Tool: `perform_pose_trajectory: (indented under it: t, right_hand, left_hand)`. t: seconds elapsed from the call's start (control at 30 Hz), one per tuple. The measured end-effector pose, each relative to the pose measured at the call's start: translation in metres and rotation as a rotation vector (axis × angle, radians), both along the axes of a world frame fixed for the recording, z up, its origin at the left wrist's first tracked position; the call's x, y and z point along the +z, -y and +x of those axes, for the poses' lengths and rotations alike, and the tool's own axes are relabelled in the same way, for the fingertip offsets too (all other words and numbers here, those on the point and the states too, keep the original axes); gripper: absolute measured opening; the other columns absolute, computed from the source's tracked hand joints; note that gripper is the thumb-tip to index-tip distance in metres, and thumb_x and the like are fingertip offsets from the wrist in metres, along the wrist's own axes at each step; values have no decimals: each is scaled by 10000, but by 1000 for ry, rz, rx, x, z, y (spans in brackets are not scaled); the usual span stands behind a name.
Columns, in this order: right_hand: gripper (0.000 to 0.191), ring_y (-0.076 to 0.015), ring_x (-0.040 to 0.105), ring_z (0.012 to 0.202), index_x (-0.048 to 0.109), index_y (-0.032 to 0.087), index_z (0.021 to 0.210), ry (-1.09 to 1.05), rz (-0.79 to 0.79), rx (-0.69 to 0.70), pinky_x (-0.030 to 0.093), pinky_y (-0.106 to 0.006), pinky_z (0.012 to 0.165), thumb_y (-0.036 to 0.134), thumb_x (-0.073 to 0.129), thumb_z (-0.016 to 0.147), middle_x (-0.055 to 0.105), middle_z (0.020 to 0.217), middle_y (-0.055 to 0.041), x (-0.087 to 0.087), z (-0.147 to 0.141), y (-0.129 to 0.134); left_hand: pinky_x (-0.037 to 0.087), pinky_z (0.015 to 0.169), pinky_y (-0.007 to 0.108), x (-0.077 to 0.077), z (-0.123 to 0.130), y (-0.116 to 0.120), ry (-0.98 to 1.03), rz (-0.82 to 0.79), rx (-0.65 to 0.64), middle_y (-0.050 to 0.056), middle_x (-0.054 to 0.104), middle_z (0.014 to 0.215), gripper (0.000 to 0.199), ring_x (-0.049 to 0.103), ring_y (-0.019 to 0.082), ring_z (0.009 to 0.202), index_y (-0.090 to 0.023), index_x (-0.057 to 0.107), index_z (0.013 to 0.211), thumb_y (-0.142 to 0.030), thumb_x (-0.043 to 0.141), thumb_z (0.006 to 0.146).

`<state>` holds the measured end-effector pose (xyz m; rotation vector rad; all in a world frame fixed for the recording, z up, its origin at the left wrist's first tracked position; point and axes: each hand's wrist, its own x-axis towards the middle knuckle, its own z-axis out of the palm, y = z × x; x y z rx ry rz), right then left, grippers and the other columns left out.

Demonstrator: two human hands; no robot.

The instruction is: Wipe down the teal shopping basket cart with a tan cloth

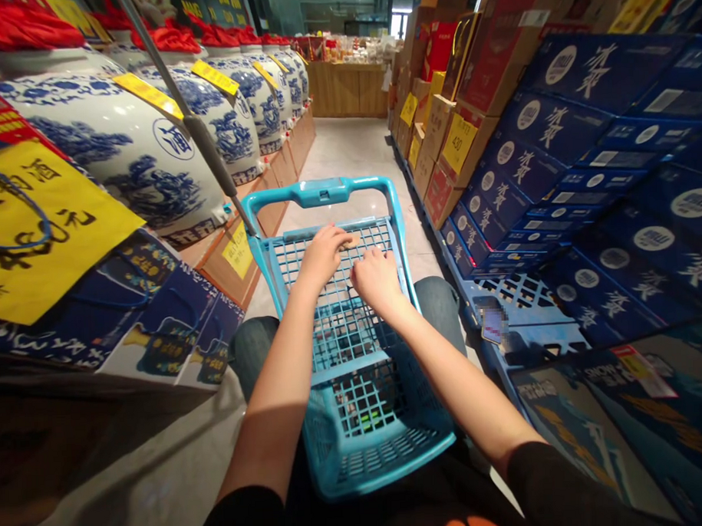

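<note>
A blue plastic shopping cart (325, 369) stands between my knees, its handle (324, 193) at the far side. Over the upper part of its grid panel, my left hand (323, 255) is closed with the fingers bent down. A small tan bit shows by its fingertips, too little to name. Just right of it and slightly nearer, my right hand (379, 279) is curled into a fist against the same grid. Whatever its fingers may hold is hidden. Both forearms reach over the cart's basket. A grey pole (209, 153) rises from the cart's left side.
Large blue-and-white jars (145, 140) with red cloth tops line the left side. Blue cartons (514, 169) are stacked on a blue pallet (525, 295) at right, with a phone (492, 323) on it. A tiled aisle (355, 144) leads to a wooden counter (348, 90).
</note>
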<state>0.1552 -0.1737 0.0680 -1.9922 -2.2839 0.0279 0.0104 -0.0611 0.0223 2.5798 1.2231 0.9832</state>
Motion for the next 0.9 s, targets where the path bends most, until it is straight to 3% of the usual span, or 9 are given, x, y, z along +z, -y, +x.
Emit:
perform_pose_trajectory:
  t: [0.1, 0.2, 0.27, 0.33, 0.43, 0.5, 0.73, 0.9]
  right_hand:
    - [393, -369, 585, 1319, 800, 96, 1191, -20, 127, 18, 486, -543, 1097, 262, 458, 1090, 678, 1371, -239, -15, 4, -1]
    - [380, -370, 567, 1290, 772, 106, 1229, -54, 162, 19, 489, -527, 1086, 320, 493, 1083, 657, 1401, -207, -28, 9, -4]
    - [388, -370, 554, 1296, 763, 99, 1230, -69, 172, 41, 487, -506, 1094, 330, 489, 1082, 653, 1422, -194, -33, 11, -7]
    - [379, -361, 545, 1312, 761, 96, 1214, -81, 177, 64, 496, -478, 1080, 308, 479, 1077, 650, 1439, -185, -36, 13, -11]
    - [359, -349, 543, 1324, 749, 108, 1216, -88, 162, 80, 516, -465, 1033, 301, 484, 1068, 653, 1445, -178, -36, 13, -15]
    - [357, -347, 550, 1323, 731, 121, 1244, -86, 146, 75, 514, -479, 1033, 314, 489, 1066, 666, 1430, -175, -37, 13, -17]
    - [354, -311, 588, 1311, 747, 148, 1227, -125, 106, 91, 501, -453, 1035, 297, 459, 1083, 718, 1358, -153, -38, 18, -25]
    - [394, -302, 603, 1291, 798, 164, 1163, -179, 93, 73, 515, -411, 996, 263, 422, 1100, 748, 1310, -125, -36, 21, -30]
  left_hand:
    - [466, 1263, 510, 0, -9, -2, 55, 26, 74, 74, 754, 1294, 571, 603, 288, 1391, -218, 799, 1179, 47, 445, 817]
    - [478, 1246, 505, 2, -33, -5, 183, 105, 371, 107, 738, 1303, 508, 617, 315, 1347, -201, 803, 1149, 27, 472, 837]
    - [478, 1249, 488, 0, -46, -2, 236, 110, 489, 107, 727, 1337, 522, 630, 309, 1340, -202, 794, 1177, 30, 482, 829]
    - [474, 1258, 492, -6, -50, 5, 211, 77, 453, 100, 709, 1398, 547, 629, 307, 1365, -204, 782, 1217, 28, 499, 811]
    - [429, 1302, 520, -17, -41, 19, 97, 12, 248, 67, 715, 1411, 579, 556, 303, 1482, -229, 778, 1233, 28, 491, 801]
    - [406, 1319, 539, -21, -35, 24, 61, 9, 193, 58, 712, 1425, 607, 534, 293, 1509, -238, 768, 1265, 33, 464, 816]
    - [383, 1340, 535, -17, -42, 15, 175, 102, 468, 73, 684, 1476, 575, 509, 324, 1529, -222, 764, 1288, 9, 460, 858]
    - [393, 1335, 525, -20, -33, 20, 47, 23, 269, 79, 690, 1485, 602, 526, 314, 1519, -208, 759, 1321, 10, 504, 822]
